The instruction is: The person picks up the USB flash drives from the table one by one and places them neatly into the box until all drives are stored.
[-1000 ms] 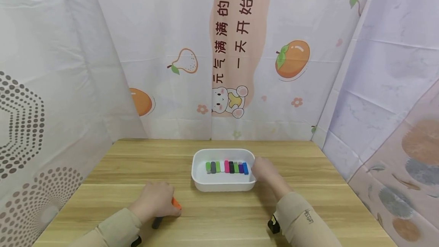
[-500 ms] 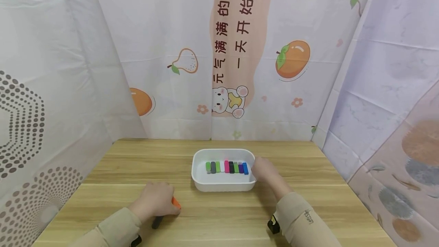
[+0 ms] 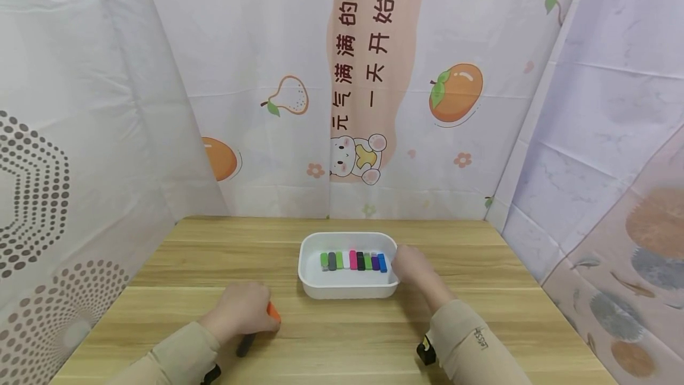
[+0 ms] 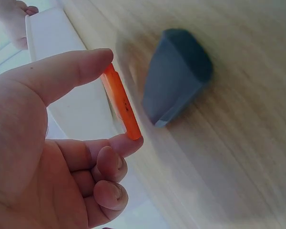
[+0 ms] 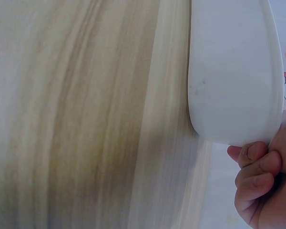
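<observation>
Near the left front of the table, my left hand [image 3: 241, 310] pinches a small orange bar [image 4: 120, 102] between thumb and a fingertip, its other fingers curled in. Close by lies a dark grey wedge-shaped object [image 4: 177, 76], partly covered by that hand in the head view. My right hand [image 3: 414, 266] grips the right end of a white plastic tray [image 3: 350, 292], fingers curled at its rim; the thumb is hidden. Inside the tray, several small coloured bars [image 3: 353, 260] stand in a side-by-side row: green, grey, white, pink, black, purple and blue.
A wood-grain table [image 3: 342, 349] carries everything. Printed curtains [image 3: 283, 153] hang behind it and along both sides. A black strap mount [image 3: 426, 350] sits under the right sleeve cuff.
My left hand has shifted very slightly, turning the orange bar a little. The right hand and the tray have stayed in place.
</observation>
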A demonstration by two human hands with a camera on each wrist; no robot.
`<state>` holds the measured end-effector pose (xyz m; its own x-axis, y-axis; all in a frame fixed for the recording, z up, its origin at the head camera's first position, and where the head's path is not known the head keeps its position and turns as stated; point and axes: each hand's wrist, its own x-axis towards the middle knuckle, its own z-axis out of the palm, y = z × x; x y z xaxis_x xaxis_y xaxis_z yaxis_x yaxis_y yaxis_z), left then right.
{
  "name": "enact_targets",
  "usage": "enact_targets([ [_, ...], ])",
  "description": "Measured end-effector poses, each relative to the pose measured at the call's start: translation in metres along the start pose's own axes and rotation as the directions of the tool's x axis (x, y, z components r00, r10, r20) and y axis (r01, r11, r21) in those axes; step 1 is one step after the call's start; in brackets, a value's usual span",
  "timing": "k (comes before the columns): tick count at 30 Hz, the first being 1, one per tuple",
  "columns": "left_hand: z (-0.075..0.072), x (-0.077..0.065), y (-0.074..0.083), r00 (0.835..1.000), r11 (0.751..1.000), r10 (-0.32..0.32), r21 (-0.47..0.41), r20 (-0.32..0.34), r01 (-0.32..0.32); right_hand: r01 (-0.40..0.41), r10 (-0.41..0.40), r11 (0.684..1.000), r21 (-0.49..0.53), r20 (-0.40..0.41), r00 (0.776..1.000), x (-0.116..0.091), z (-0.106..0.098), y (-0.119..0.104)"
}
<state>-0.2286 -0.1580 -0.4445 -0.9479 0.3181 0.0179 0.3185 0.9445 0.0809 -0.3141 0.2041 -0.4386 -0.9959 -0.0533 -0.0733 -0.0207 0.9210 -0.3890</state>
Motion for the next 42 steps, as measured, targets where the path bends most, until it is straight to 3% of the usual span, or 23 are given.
enact_targets([
  [11,-0.017,0.005,-0.001,1.0,0.997,0.006,-0.071,0.0,-0.006,-0.005,0.004,1.0,-0.015,-0.014,1.0,0.002,0.002,0.001],
  [27,-0.044,0.011,0.003,0.997,0.998,0.026,-0.056,-0.07,-0.03,0.0,-0.001,0.999,-0.05,-0.025,1.0,0.001,0.001,0.0],
  [36,-0.054,0.02,0.003,0.997,0.997,0.039,-0.059,-0.068,-0.043,-0.025,0.025,1.0,0.005,0.007,1.0,-0.001,0.001,-0.001],
  [42,-0.063,0.024,0.005,0.992,0.998,0.065,-0.009,-0.111,-0.066,-0.025,0.025,1.0,0.015,-0.01,1.0,0.002,0.003,0.001],
])
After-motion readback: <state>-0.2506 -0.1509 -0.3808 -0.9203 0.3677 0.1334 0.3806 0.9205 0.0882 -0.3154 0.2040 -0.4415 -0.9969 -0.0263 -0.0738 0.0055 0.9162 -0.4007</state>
